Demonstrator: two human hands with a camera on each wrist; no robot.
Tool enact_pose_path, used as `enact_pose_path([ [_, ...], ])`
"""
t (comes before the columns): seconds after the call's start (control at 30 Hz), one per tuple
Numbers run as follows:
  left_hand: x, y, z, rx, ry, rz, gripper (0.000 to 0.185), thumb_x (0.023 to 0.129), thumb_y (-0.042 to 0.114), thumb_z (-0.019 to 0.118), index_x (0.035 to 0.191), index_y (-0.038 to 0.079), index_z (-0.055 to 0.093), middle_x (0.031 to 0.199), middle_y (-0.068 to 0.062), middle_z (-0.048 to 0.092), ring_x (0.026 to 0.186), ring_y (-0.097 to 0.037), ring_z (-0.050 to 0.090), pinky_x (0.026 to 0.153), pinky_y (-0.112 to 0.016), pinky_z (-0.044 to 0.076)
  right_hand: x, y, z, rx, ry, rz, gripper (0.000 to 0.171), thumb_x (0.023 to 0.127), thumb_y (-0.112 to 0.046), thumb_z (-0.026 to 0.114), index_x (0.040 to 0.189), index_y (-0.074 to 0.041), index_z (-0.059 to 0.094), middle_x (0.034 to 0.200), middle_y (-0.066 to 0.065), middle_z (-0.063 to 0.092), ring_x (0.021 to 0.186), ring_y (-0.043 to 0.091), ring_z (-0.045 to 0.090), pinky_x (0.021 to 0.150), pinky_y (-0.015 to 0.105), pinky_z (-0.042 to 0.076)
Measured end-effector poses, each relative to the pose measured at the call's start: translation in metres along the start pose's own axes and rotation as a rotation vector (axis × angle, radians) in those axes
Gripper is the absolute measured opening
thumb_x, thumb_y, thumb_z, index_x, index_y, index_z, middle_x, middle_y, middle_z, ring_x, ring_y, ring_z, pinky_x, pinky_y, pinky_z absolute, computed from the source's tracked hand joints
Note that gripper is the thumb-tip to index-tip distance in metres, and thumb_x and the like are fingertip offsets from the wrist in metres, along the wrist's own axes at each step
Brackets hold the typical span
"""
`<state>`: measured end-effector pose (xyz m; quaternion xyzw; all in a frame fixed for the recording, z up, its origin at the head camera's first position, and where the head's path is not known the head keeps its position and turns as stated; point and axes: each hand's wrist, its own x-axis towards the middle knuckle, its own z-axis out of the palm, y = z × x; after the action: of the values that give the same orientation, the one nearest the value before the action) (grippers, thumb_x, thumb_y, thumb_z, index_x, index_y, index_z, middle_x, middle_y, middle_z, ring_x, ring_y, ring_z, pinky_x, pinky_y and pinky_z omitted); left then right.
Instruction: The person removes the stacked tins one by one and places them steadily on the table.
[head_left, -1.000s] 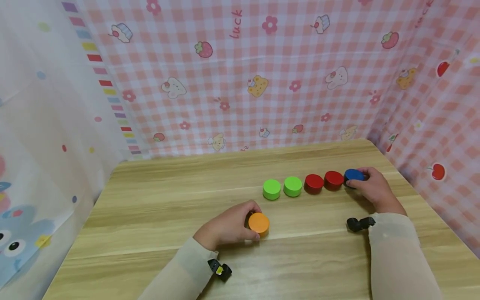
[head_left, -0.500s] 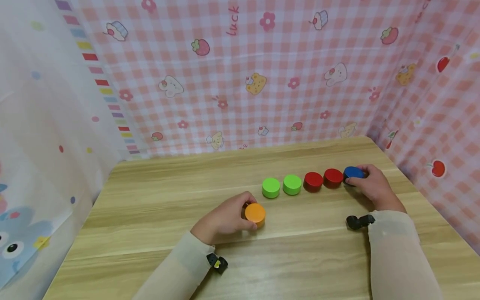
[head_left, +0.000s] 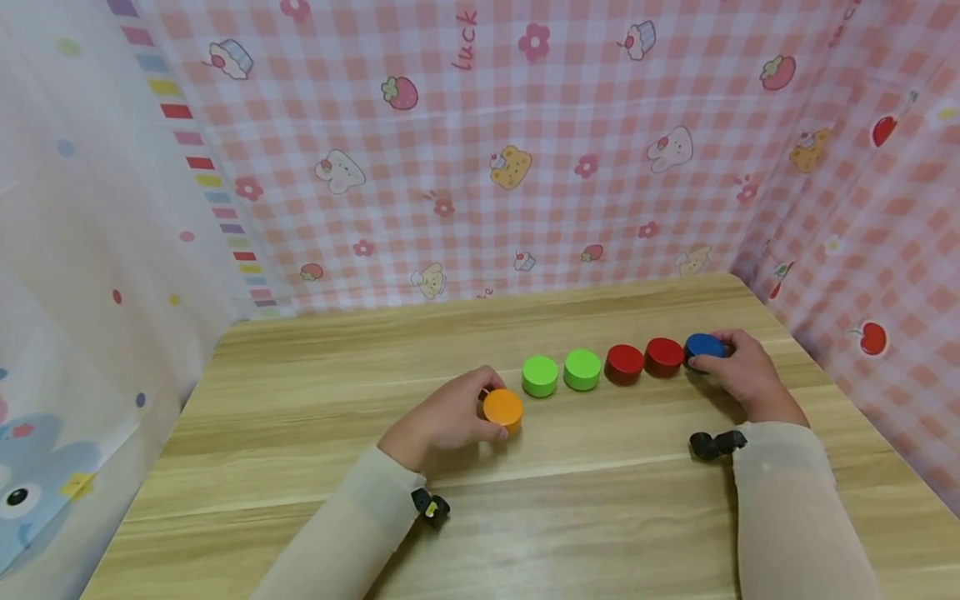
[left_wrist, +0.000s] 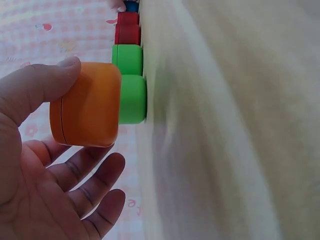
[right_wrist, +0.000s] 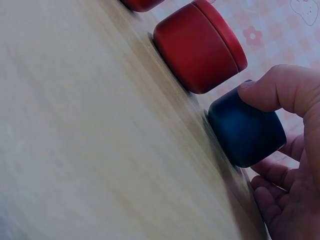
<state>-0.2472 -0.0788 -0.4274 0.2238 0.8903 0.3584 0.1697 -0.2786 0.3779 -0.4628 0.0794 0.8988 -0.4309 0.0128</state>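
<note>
Between thumb and fingers my left hand [head_left: 450,415] pinches a small orange round tin [head_left: 502,410]. The left wrist view shows this orange tin [left_wrist: 90,105] held just off the table, its lid seam visible. Close by on its right is a lime-green tin [head_left: 540,377]. At the row's right end my right hand [head_left: 752,382] grips a blue tin [head_left: 703,348], thumb on the near side. In the right wrist view the blue tin [right_wrist: 245,125] sits at the tabletop beside a red tin [right_wrist: 200,47].
Along the row, between the hands, stand a second green tin [head_left: 582,369] and two reds: one red tin [head_left: 624,365] and another red tin [head_left: 663,357]. The wooden table [head_left: 585,517] ends at a pink checked cloth [head_left: 450,125]. A white printed cloth [head_left: 67,250] hangs left.
My left hand has carried the orange tin away from me and slightly left, nearer the left green tin's level. The right hand stays on the blue tin; the row has not moved.
</note>
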Motion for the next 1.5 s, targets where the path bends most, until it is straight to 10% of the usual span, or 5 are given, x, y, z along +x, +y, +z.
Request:
enact_pose_path([
  [0.6,0.016,-0.001,-0.019,0.004,0.116,-0.060,0.050,0.086,0.024,0.089,0.125,0.016,0.059,0.128,-0.003,0.063,0.118,-0.025,0.059,0.110,-0.048,0.047,0.004,0.003,0.001,0.005,-0.006,0.008,0.078,0.101,-0.036,0.067,0.154,0.010,0.032,0.157,0.041,0.032,0.141,0.058,0.037,0.115,0.070,0.035],
  [1.5,0.040,0.000,-0.014,0.308,0.187,-0.205,0.061,0.086,0.043,0.087,0.140,0.025,0.065,0.137,-0.008,0.061,0.120,-0.031,0.057,0.107,-0.054,0.039,0.003,0.004,0.002,0.002,0.004,0.013,0.079,0.100,-0.034,0.069,0.154,0.010,0.032,0.157,0.041,0.033,0.141,0.058,0.038,0.115,0.070,0.034],
])
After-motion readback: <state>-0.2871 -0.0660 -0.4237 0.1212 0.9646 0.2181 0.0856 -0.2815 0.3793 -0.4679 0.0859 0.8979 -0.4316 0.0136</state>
